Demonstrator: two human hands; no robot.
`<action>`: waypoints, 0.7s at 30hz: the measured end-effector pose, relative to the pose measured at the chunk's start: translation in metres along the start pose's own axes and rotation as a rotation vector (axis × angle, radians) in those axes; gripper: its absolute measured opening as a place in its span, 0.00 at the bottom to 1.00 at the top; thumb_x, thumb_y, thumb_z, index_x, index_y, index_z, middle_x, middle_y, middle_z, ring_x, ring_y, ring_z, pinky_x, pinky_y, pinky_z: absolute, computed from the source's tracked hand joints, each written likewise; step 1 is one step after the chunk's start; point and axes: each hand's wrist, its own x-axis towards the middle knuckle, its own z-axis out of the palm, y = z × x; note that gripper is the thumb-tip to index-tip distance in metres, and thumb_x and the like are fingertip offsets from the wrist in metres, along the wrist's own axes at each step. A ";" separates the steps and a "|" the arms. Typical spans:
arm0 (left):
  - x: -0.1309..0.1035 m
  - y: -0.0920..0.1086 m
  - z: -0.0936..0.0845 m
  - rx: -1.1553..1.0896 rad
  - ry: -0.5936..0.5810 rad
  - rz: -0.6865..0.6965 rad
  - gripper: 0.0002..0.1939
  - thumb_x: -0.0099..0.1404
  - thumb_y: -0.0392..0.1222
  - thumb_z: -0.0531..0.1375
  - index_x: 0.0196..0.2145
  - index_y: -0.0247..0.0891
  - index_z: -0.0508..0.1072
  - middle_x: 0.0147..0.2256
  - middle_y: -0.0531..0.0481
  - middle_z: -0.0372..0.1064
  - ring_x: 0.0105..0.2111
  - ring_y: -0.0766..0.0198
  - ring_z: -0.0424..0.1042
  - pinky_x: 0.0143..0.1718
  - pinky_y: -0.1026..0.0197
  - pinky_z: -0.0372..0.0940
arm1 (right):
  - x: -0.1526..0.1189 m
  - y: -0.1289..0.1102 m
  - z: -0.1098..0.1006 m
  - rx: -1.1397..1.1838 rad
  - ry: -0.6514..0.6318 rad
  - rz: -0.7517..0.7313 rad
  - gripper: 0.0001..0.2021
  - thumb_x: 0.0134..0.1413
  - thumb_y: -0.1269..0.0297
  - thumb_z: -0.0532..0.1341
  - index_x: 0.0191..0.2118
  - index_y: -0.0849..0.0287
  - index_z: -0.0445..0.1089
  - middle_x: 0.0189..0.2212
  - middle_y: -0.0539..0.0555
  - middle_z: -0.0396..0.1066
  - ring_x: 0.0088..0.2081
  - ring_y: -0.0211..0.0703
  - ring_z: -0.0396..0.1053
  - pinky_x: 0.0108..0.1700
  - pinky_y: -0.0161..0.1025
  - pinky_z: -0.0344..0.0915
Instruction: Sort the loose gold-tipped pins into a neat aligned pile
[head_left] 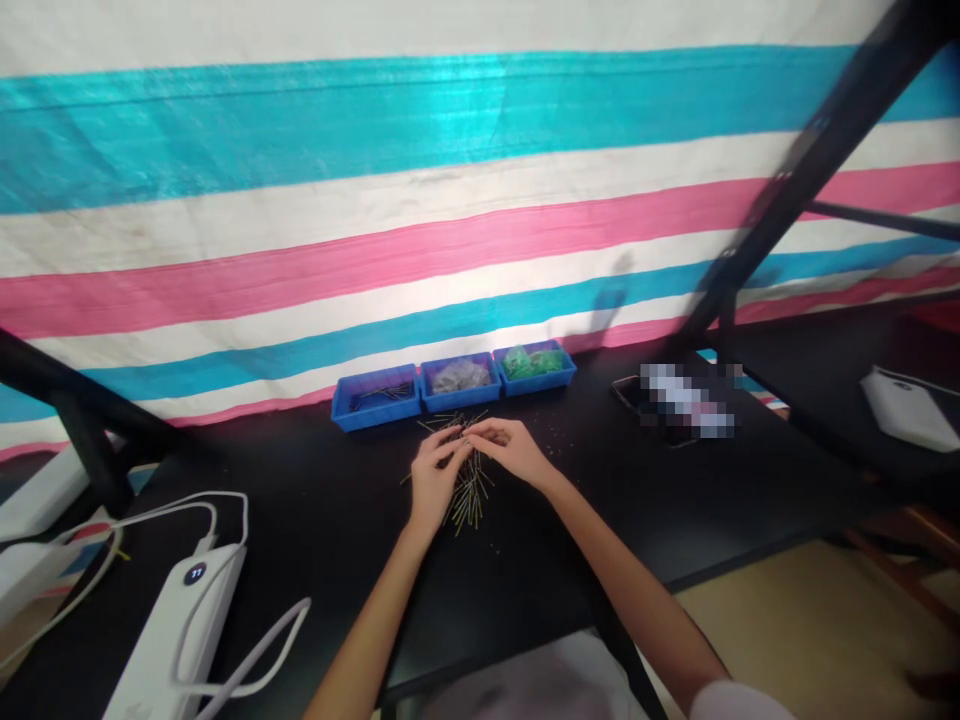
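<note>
Left hand [435,470] and right hand [516,452] meet, curled, grip unclear; pinch lightly with 2 fingertips, just above the thin rods [469,500] beneath

Thin, straight rods [469,503], apparently metallic with yellowish ends, lie loosely fanned and overlapping on the black tabletop [330,530].

We see slim, bare hands [433,484] with slender fingers, and forearms [611,575] left uncovered, narrow at the wrist and fuller toward the elbow. On the right arm we make out the hem of a pale, lilac-tinged sleeve [739,702]. Low in the middle we find pale greyish clothing [529,688], too blurred for us to name the garment.
</note>
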 end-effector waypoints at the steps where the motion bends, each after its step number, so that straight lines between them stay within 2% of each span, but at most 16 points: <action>1: 0.000 0.001 0.000 -0.041 0.007 -0.027 0.10 0.59 0.46 0.59 0.36 0.44 0.77 0.43 0.48 0.72 0.46 0.59 0.69 0.51 0.51 0.62 | 0.000 0.001 0.000 0.035 0.001 0.012 0.14 0.48 0.56 0.62 0.37 0.60 0.74 0.34 0.54 0.75 0.35 0.40 0.71 0.40 0.39 0.68; 4: 0.000 0.004 -0.001 -0.139 0.029 -0.098 0.11 0.57 0.46 0.60 0.36 0.43 0.77 0.44 0.48 0.71 0.46 0.59 0.69 0.52 0.51 0.62 | 0.001 0.003 0.001 0.113 0.008 0.036 0.15 0.46 0.56 0.63 0.38 0.59 0.74 0.36 0.54 0.75 0.39 0.42 0.72 0.45 0.42 0.68; 7: 0.001 0.005 -0.002 -0.184 0.049 -0.131 0.11 0.57 0.46 0.61 0.37 0.42 0.77 0.45 0.48 0.71 0.47 0.59 0.69 0.52 0.52 0.62 | 0.001 0.003 0.001 0.133 0.020 0.035 0.15 0.46 0.57 0.63 0.39 0.59 0.74 0.37 0.54 0.75 0.39 0.43 0.72 0.45 0.42 0.68; 14: 0.001 0.007 -0.001 -0.174 0.087 -0.133 0.09 0.55 0.46 0.62 0.31 0.39 0.78 0.43 0.46 0.72 0.45 0.58 0.70 0.50 0.53 0.64 | -0.002 0.002 -0.002 -0.067 0.034 0.000 0.13 0.48 0.57 0.62 0.35 0.61 0.76 0.32 0.55 0.76 0.33 0.41 0.71 0.35 0.38 0.67; 18: 0.000 0.005 -0.002 -0.138 0.135 -0.136 0.09 0.55 0.46 0.62 0.28 0.39 0.77 0.41 0.46 0.72 0.42 0.59 0.71 0.47 0.54 0.66 | -0.004 0.002 -0.001 -0.127 -0.029 0.003 0.14 0.50 0.58 0.60 0.38 0.60 0.75 0.32 0.54 0.75 0.32 0.40 0.70 0.34 0.36 0.66; 21: 0.001 0.002 -0.004 -0.093 0.203 -0.147 0.10 0.55 0.47 0.62 0.30 0.39 0.77 0.43 0.46 0.71 0.45 0.58 0.70 0.49 0.53 0.64 | -0.004 0.002 0.000 -0.190 -0.072 0.001 0.12 0.49 0.59 0.61 0.37 0.60 0.76 0.31 0.54 0.75 0.31 0.39 0.70 0.33 0.35 0.65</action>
